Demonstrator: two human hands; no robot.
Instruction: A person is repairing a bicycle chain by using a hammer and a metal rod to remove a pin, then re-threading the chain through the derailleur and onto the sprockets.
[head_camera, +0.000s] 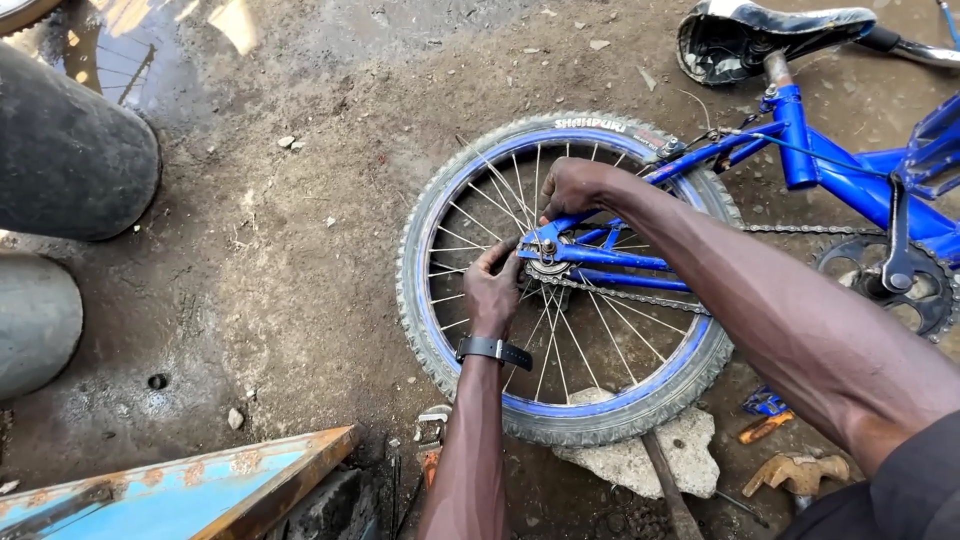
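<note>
Rear wheel (570, 280) of a small blue bicycle (830, 170), lying flat on the dirt ground (300, 260), knobbly tyre outermost, blue rim and thin spokes inside. Hub sprocket (548, 268) at the wheel's centre, chain (640, 297) running off it across the spokes toward the chainring (900, 285), well outside the tyre on the frame side. Blue frame stays meeting at the axle, just over the sprocket.

Left hand (493, 290) laid over the spokes beside the hub, fingers curled in against the axle end and touching it; impossible to tell whether anything small sits pinched between them. Black watch (492, 350) on that wrist, over the inner part of the wheel.

Right hand (572, 188) on the far side of the hub, fingers bent and closed down on the frame stay near the axle; grip partly hidden by the knuckles.

Pale flat stone (640, 455) under the near edge of the tyre. Wooden-handled tool (670, 495) lying across that stone. Black saddle (770, 35) beyond the wheel's far edge. Blue-painted board (180, 490) and large dark tyre (70, 150) well away from the wheel, past the left hand's side.
</note>
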